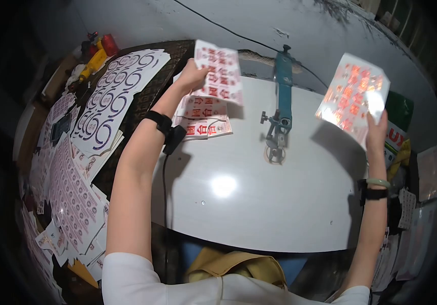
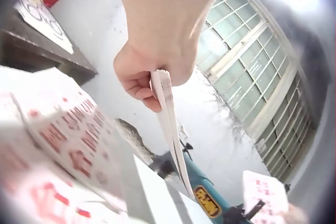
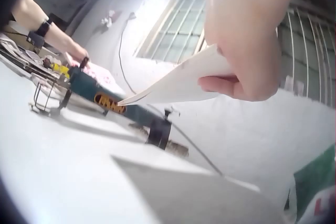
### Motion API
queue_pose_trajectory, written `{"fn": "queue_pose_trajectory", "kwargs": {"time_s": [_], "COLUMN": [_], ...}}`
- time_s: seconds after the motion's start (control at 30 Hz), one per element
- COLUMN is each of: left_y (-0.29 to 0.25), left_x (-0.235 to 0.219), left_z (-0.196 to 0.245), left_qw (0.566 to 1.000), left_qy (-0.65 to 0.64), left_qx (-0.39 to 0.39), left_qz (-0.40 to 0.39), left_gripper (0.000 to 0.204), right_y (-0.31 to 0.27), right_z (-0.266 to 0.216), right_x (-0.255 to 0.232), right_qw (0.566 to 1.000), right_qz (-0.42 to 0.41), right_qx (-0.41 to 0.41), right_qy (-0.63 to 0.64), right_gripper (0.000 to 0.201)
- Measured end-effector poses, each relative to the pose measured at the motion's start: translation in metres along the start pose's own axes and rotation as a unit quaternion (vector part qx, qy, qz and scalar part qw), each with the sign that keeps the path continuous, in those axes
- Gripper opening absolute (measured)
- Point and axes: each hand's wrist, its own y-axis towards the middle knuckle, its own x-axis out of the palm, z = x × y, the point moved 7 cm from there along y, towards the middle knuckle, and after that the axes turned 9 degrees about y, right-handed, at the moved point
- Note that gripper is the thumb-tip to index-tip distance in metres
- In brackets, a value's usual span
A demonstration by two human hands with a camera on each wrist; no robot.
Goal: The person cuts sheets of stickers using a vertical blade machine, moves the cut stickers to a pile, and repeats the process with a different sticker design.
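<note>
My left hand (image 1: 193,77) grips a stack of white sheets (image 1: 222,76) printed in red, raised over the table's back left. In the left wrist view the stack (image 2: 166,106) shows edge-on, pinched between thumb and curled fingers. Off to the right, my right hand (image 1: 376,130) holds up more white sheets (image 1: 353,94) with shiny red print. The right wrist view shows that bundle (image 3: 176,79) from the side, thumb on its near face. Beneath the left hand, a pile of similar red-printed sheets (image 1: 203,128) lies on the white table (image 1: 259,213).
A teal machine arm (image 1: 283,76) with a clamp-like end stands mid-table between the hands. At left, purple-printed sheets (image 1: 114,94) and other printed sheets (image 1: 73,198) are piled up. A green and white bag (image 1: 400,109) sits at the right edge. A wall (image 1: 167,30) closes the back.
</note>
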Motion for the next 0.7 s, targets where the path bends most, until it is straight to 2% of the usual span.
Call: {"fn": "queue_pose_trajectory", "kwargs": {"time_s": [0.03,0.07,0.1,0.13,0.17,0.2,0.23,0.27,0.3,0.33,0.37,0.43,0.47,0.5,0.53,0.57,0.6,0.63,0.67,0.7], "left_y": [0.004,-0.014,-0.023,-0.030,-0.047,-0.048,-0.051,-0.051,-0.049,-0.044,-0.035,-0.023,-0.024,-0.028,-0.056,-0.044,-0.049,-0.049,-0.048,-0.054], "left_x": [-0.012,-0.021,-0.024,-0.021,-0.020,-0.016,-0.012,-0.010,-0.012,-0.012,-0.001,0.001,-0.006,-0.014,-0.040,-0.036,-0.036,-0.027,-0.006,-0.003], "left_z": [-0.023,-0.034,-0.048,-0.071,-0.068,-0.085,-0.100,-0.106,-0.109,-0.116,-0.132,-0.158,-0.174,-0.185,-0.118,-0.153,-0.145,-0.151,-0.161,-0.167], "left_qw": [0.999,0.991,0.980,0.976,0.968,0.959,0.935,0.930,0.922,0.920,0.937,0.956,0.958,0.958,0.923,0.922,0.927,0.924,0.978,0.907], "left_qy": [0.036,0.098,0.168,0.161,0.196,0.220,0.275,0.299,0.324,0.326,0.292,0.222,0.184,0.143,0.341,0.327,0.310,0.310,-0.048,-0.396], "left_qx": [0.007,-0.050,-0.083,-0.136,-0.150,-0.176,-0.187,-0.166,-0.145,-0.148,-0.160,-0.192,-0.214,-0.235,-0.165,-0.205,-0.209,-0.222,-0.201,-0.141], "left_qz": [0.036,0.080,0.067,0.051,0.048,0.028,0.119,0.137,0.154,0.160,0.103,0.003,-0.040,-0.079,-0.064,-0.019,-0.030,-0.018,-0.006,0.018], "left_gripper": [0.038,0.051,0.056,0.049,0.056,0.056,0.055,0.051,0.048,0.048,0.048,0.047,0.047,0.047,0.048,0.047,0.051,0.051,0.053,0.056], "right_y": [0.003,0.002,-0.004,-0.014,-0.026,-0.039,-0.053,-0.060,-0.075,-0.078,-0.085,-0.082,-0.079,-0.083,-0.090,-0.092,-0.089,-0.078,-0.069,-0.066], "right_z": [-0.028,-0.061,-0.092,-0.114,-0.133,-0.145,-0.147,-0.137,-0.137,-0.105,-0.099,-0.011,0.012,0.025,0.038,0.049,0.068,0.096,0.137,0.173], "right_x": [0.013,0.037,0.067,0.104,0.144,0.182,0.221,0.256,0.291,0.329,0.354,0.407,0.423,0.433,0.437,0.440,0.441,0.445,0.455,0.472], "right_qw": [0.997,0.993,0.987,0.980,0.971,0.963,0.955,0.973,0.978,0.972,0.974,0.978,0.977,0.959,0.935,0.926,0.922,0.921,0.868,0.764], "right_qz": [0.002,-0.025,-0.052,-0.086,-0.120,-0.146,-0.172,-0.162,-0.145,-0.174,-0.197,-0.173,-0.174,-0.198,-0.219,-0.238,-0.256,-0.279,-0.318,-0.333], "right_qx": [0.003,-0.001,-0.005,0.012,0.028,0.021,0.015,-0.009,-0.002,0.011,0.028,0.079,0.112,0.189,0.266,0.290,0.285,0.199,0.054,-0.105], "right_qy": [0.076,0.113,0.151,0.179,0.207,0.224,0.240,0.165,0.152,0.158,0.106,0.085,0.050,0.069,0.083,0.042,-0.053,-0.183,-0.378,-0.543], "right_gripper": [0.035,0.033,0.031,0.031,0.031,0.030,0.029,0.035,0.043,0.048,0.050,0.041,0.037,0.034,0.031,0.030,0.027,0.023,0.024,0.026]}}
